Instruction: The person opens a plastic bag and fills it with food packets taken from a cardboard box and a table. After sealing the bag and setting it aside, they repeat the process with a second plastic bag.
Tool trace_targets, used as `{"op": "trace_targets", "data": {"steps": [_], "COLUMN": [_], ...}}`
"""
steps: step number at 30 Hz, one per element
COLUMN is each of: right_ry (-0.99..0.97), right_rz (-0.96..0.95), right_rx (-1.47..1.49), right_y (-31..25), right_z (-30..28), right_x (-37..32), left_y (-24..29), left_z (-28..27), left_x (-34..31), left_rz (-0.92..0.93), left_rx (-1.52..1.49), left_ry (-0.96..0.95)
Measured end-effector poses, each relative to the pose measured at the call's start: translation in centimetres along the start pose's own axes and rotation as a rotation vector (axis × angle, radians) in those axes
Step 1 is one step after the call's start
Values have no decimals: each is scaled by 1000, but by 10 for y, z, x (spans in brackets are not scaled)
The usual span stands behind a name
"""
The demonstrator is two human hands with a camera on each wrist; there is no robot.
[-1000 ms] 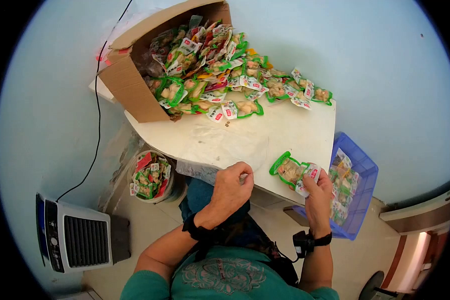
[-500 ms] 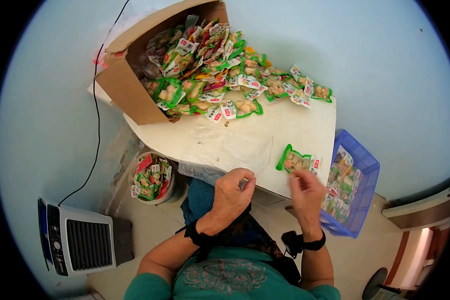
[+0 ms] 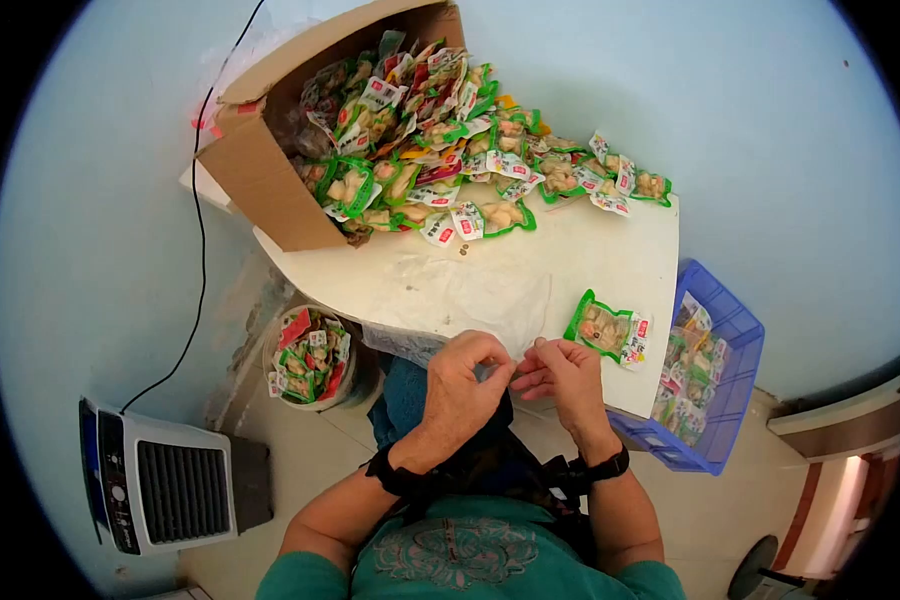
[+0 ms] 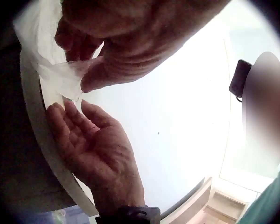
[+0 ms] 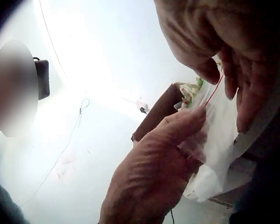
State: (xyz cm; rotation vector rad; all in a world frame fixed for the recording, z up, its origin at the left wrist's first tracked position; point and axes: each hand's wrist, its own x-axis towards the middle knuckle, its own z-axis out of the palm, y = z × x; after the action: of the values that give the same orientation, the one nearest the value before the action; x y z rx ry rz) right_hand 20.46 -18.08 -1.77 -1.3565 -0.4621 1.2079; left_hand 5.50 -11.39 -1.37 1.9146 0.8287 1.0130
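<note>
My left hand [image 3: 465,390] grips a clear plastic bag [image 5: 221,135] at the front edge of the white table [image 3: 620,245]. A thin red line [image 5: 215,88] runs along the bag's mouth in the right wrist view. Close beside it is my right hand [image 3: 568,385], its thumb and fingers apart around the bag's edge, fingertips right at the corner in the left wrist view. A green-edged snack packet [image 3: 602,328] with pale pieces inside lies flat on the table, just beyond the right hand.
A tipped cardboard box [image 3: 270,185] spills a heap of snack packets [image 3: 450,140] across the table's back. On the right stands a blue basket [image 3: 735,400] holding packets; at lower left, a bucket [image 3: 270,350] of packets. An air cooler [image 3: 175,480] stands on the floor.
The right hand laid the green-edged packet on the table, let go of it and moved left to the bag beside the left hand. The left hand has kept its hold.
</note>
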Motion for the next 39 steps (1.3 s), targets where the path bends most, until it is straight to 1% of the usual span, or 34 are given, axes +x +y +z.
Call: {"op": "trace_targets", "data": {"steps": [2,5,10,17,20,23,24,27,28,31,34,37,38,39], "right_ry": [-18,-34,-60,-21,-4,-12,-15,-17,-15,196,565,793,749,724], "right_rz": [28,42,2,22,33,50,50,32,22,-377,-592,-817,-672,-600], "right_rx": [35,56,90,95,6,-99,-122,-239,-286,-605,-952,-1424,-1401,-1383], "right_y": [-3,-1,11,10,8,8,8,8,8,12,-12,-16,-17,-17], "right_z": [2,4,2,9,9,4,4,5,5,-11,-35,-72,-79,-84], "right_x": [0,0,6,4,1,0,-2,-4,-5,-6,-13,-7,-6,-5], "left_y": [2,-3,-2,-8,-2,15,20,22,16,7,-2,-4,-4,-4], "left_z": [0,7,6,3,-8,-22,-28,-27,-22,-14,-12,-10,-9,-8], "left_x": [-2,-6,-8,-9,-2,11,12,12,11,10,7,6,6,6], "left_rz": [-55,27,7,29,-38,89,177,305,331,332,315,314,316,323], "left_rx": [-33,-38,41,171,59,91,198,298,320,353,373,392,398,425], "left_ry": [-56,-46,-80,-90,17,325,340,349,321,251,195,190,197,194]}}
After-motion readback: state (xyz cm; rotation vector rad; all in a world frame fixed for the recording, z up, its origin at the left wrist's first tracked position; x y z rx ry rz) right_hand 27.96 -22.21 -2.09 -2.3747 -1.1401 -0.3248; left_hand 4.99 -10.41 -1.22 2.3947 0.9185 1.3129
